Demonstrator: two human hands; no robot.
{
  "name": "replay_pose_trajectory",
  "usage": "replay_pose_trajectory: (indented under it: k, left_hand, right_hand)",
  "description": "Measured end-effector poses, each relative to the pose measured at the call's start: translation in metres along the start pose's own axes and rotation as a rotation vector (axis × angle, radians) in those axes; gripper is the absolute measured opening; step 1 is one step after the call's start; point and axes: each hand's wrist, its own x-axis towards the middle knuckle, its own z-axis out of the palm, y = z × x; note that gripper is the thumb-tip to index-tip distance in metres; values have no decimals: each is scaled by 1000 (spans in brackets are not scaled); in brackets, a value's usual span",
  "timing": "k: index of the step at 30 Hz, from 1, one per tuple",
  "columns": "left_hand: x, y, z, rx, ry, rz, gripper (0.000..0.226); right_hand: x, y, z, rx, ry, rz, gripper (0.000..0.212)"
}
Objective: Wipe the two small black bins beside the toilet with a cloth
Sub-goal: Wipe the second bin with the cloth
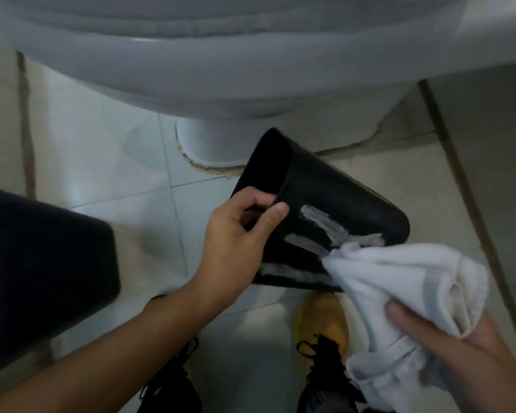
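Small black bin (334, 204): being held tilted on its side above the tiled floor (102, 150), in front of the toilet (191, 84), mouth facing up-left. Left hand (236, 234): gripping the bin's rim, thumb outside, fingers (251, 201) curling inside. White cloth (399, 281): bunched, its tip touching the bin's streaked lower side. Right hand (459, 338): clutching the cloth, fingers wrapping round it. Second black bin (48, 269): sitting at the left edge, well apart. Shoes (322, 329): showing below.
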Motion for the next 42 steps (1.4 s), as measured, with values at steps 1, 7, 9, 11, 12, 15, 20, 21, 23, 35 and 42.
replay_pose_trajectory:
  k: [1,7,9,11,12,15,20,21,23,35,42]
  left_hand:
    - [-4,-4,-8,-35,35,-32,9]
    - [-24,-25,-40,-238,160,-224,7]
    - [-27,-32,-48,-256,193,-276,12]
    - [-27,-37,-55,-276,218,-339,13]
    - [-26,-42,-58,-287,230,-368,13]
    - [-23,-53,-65,-271,249,-424,12]
    - [-22,-62,-63,-192,254,-403,16]
    - [-21,-65,-61,-129,256,-379,17]
    - [-19,-73,-55,34,253,-299,20]
    - [-17,-93,-53,151,269,-182,31]
    - [-18,-99,-56,102,233,-198,21]
  right_hand:
    - [4,-5,4,54,-40,-24,83]
    - [21,-8,30,-10,-88,-209,25]
    - [26,-9,48,-73,-136,-283,17]
    - [36,-4,66,-109,-167,-341,21]
    - [43,3,75,-221,-168,-418,20]
    - [67,24,99,-831,-123,-710,14]
    - [100,37,151,-1158,-68,-870,57]
    - [105,36,157,-1163,-75,-842,58]
    - [113,37,165,-1164,-61,-812,56]
    - [134,45,150,-1136,-274,-1034,48]
    - [116,55,166,-1101,-175,-914,39]
